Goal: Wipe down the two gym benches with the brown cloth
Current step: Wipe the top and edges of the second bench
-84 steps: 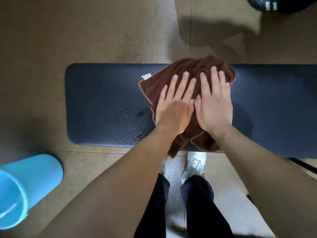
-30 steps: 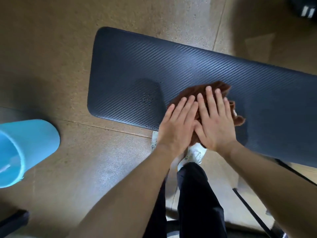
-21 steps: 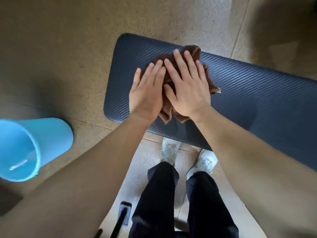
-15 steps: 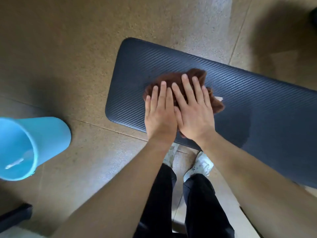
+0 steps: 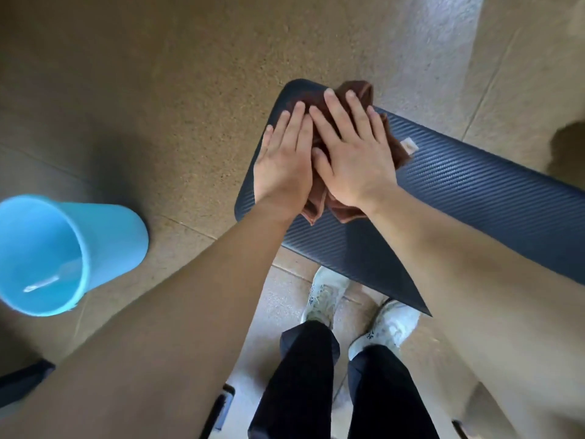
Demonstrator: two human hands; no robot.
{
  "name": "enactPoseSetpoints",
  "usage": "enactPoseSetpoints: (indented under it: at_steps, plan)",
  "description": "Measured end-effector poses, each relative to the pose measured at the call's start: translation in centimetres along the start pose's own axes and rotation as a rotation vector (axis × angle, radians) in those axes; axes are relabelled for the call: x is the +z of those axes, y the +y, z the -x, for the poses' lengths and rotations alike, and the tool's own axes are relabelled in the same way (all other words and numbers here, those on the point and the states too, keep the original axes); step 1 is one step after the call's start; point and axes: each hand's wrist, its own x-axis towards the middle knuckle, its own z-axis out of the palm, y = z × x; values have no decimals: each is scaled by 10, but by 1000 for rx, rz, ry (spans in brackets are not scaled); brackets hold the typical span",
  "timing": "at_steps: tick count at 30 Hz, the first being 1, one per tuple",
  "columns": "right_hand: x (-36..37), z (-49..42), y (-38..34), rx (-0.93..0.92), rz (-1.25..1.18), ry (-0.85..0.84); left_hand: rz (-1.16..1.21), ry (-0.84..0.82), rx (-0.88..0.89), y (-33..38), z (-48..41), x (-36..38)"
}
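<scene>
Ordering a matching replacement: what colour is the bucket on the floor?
Light blue bucket, inside and out; head view shows it best.

Crumpled brown terry cloth (image 5: pixel 346 213), middle hidden beneath left hand (image 5: pixel 285 163) and right hand (image 5: pixel 356 156); dark ribbed padded bench (image 5: pixel 474 191), cut off rightward of them.

cloth (image 5: pixel 357 94) sits on the bench (image 5: pixel 474 198) end at 12 o'clock, left hand (image 5: pixel 285 163) and right hand (image 5: pixel 357 153) flat on it, touching side by side; bench runs off toward 3 o'clock; bucket (image 5: pixel 104 236) on the floor (image 5: pixel 158 90) at 9; shoes (image 5: pixel 323 296) at 6, just before the bench
</scene>
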Motion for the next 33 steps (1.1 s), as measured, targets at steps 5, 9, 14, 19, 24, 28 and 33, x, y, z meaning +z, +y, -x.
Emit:
enactPoseSetpoints:
  at_steps: [5, 9, 14, 19, 24, 28, 33]
  plan:
    - [7, 33, -34, 11, 10, -16, 33, 50, 2, -17, 45, 11]
    - [21, 80, -69, -147, -12, -107, 72, -4, -29, -45, 116, 20]
    - [8, 0, -40, -193, 22, -55, 130, 36, -132, -39, 34, 1]
    - [-6, -47, -21, -9, 3, 1, 186, 47, -167, -19, -44, -21]
    - [9, 32, -63, -88, -7, -92, 209, -76, -139, -52, 59, 3]
    - [13, 52, -73, -240, 13, -187, 414, -88, -245, -71, 103, 0]
    - [3, 2, -70, -352, 24, -187, 493, -49, -594, -65, 61, -8]
